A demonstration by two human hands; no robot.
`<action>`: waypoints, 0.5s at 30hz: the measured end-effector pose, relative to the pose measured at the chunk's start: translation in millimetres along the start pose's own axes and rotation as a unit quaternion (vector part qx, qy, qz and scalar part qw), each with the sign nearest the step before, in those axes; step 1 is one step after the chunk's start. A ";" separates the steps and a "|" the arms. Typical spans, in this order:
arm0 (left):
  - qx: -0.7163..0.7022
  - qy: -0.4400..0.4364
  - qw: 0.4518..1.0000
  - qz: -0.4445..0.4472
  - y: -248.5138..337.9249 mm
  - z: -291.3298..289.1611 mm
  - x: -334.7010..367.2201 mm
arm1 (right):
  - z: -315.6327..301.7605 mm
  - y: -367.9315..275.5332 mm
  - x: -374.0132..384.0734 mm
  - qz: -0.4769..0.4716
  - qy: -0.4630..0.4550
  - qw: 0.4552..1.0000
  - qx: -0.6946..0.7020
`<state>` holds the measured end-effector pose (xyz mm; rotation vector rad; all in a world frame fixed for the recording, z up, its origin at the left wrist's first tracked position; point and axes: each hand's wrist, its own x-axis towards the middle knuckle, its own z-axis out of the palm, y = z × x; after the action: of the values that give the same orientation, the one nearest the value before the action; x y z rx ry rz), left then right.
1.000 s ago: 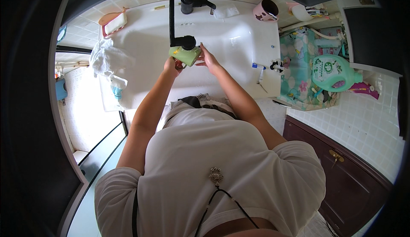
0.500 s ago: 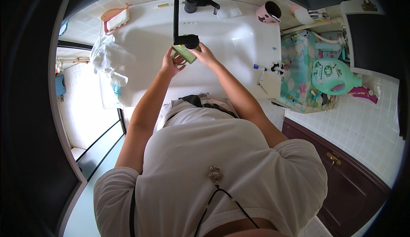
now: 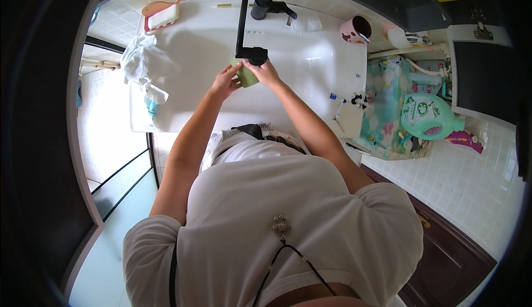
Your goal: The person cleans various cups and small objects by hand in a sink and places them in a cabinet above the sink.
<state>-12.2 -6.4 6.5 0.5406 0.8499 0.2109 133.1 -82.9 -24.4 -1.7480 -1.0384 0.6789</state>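
Under the black faucet [image 3: 256,54] I hold a green cup [image 3: 249,77] low over the white sink [image 3: 199,105]. My left hand [image 3: 226,81] grips the cup's left side, its fingers partly hidden behind it. From the right, my right hand [image 3: 265,73] closes on the cup's upper part, close beneath the spout. The spout and my fingers cover the cup's upper end. I cannot make out any water running.
White cloths [image 3: 141,60] drape over the sink's left edge, below a soap bar [image 3: 164,16] in a pink dish. At the right stand a pink cup [image 3: 354,30], a blue-capped tube [image 3: 337,97] and a green detergent jug [image 3: 426,116].
Both hands still hold the green cup beneath the spout, and it has turned so its handle no longer shows. The whole view has shifted slightly.
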 end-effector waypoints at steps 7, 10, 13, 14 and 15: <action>0.020 0.027 0.999 -0.010 -12.1 -2.8 -9.6 | -3.9 -49.8 -11.7 -0.014 -0.032 0.999 -0.039; 0.035 0.004 0.999 0.022 -10.4 -5.5 -10.8 | -6.2 -60.2 -16.1 0.014 0.005 1.000 0.000; 0.027 0.015 0.999 0.035 -16.2 -3.0 -10.6 | -11.1 -64.7 -21.5 0.058 0.025 0.997 -0.040; 0.029 0.014 0.999 0.036 -17.4 -1.0 -10.8 | -11.6 -63.2 -22.1 0.057 0.027 0.997 -0.039; 0.030 0.013 0.999 0.041 -19.0 0.6 -11.6 | -11.9 -61.6 -23.2 0.035 0.050 0.996 -0.068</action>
<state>-19.9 -27.2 4.3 0.6301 0.8632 0.2681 110.3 -97.5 36.8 -1.9226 -0.9785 0.5691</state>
